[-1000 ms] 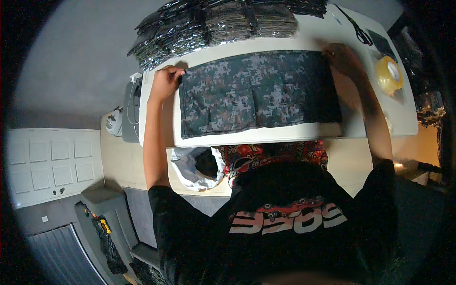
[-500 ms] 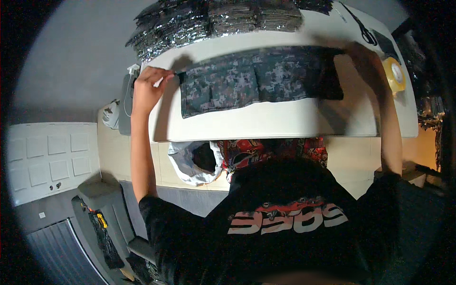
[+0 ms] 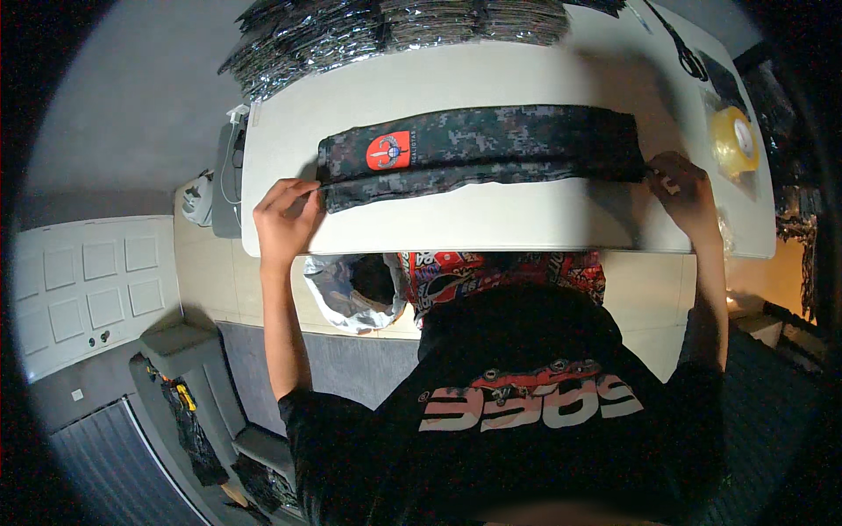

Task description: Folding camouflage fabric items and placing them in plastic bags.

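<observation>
A dark pixel-camouflage cloth (image 3: pixel 491 140) lies as a long folded strip across the white table (image 3: pixel 456 219). A red emblem (image 3: pixel 388 151) shows near its left end, and a crease runs along its length. My left hand (image 3: pixel 289 215) pinches the strip's left end close to the near edge. At the opposite end, my right hand (image 3: pixel 680 195) has its fingertips closed on the right edge of the cloth.
Stacks of shiny plastic packages (image 3: pixel 395 35) line the table's far side. Scissors (image 3: pixel 688 57) and a roll of clear yellowish tape (image 3: pixel 735 145) lie at the right. Below the table's near edge stands a white bag (image 3: pixel 329 294) with dark contents.
Both hands have moved toward me, bringing the cloth's far edge over toward the near side. The red emblem, hidden before, now shows on top.
</observation>
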A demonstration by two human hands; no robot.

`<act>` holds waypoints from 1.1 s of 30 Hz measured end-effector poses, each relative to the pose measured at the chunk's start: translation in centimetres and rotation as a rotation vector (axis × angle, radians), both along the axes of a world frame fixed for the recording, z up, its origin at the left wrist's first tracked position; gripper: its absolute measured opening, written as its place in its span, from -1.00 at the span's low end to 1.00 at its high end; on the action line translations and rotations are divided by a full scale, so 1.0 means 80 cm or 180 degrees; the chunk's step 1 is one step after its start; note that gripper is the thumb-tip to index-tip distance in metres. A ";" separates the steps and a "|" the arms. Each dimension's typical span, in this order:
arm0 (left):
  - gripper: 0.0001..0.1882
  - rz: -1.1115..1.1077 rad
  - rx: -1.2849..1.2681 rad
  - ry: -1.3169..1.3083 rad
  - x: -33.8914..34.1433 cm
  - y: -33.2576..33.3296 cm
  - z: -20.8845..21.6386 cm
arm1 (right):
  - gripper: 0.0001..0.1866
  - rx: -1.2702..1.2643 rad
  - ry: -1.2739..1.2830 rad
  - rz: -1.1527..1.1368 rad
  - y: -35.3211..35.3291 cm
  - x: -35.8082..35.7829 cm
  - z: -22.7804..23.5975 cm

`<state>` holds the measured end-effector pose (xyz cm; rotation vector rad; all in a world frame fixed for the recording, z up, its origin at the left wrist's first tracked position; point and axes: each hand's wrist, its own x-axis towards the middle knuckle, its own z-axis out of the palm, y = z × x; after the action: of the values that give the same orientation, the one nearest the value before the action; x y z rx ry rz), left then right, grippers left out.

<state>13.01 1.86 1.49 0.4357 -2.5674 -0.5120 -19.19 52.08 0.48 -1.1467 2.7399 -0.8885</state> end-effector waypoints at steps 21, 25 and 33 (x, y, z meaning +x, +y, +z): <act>-0.74 -0.1306 0.1396 0.1518 0.170 0.033 0.187 | -0.82 -0.0080 -0.0346 0.1394 0.209 0.065 0.209; -0.68 -0.1310 0.1503 0.0304 0.133 -0.005 0.169 | -0.83 -0.0729 0.0090 0.0590 0.179 0.039 0.144; -0.88 -0.0391 0.1513 -0.0486 -0.044 -0.077 0.024 | -0.73 0.0929 0.0172 0.0684 -0.008 -0.097 0.041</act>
<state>9.46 -4.30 3.41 0.4925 -2.6152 -1.1858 -26.94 51.46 3.79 -1.3835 2.6050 -0.4227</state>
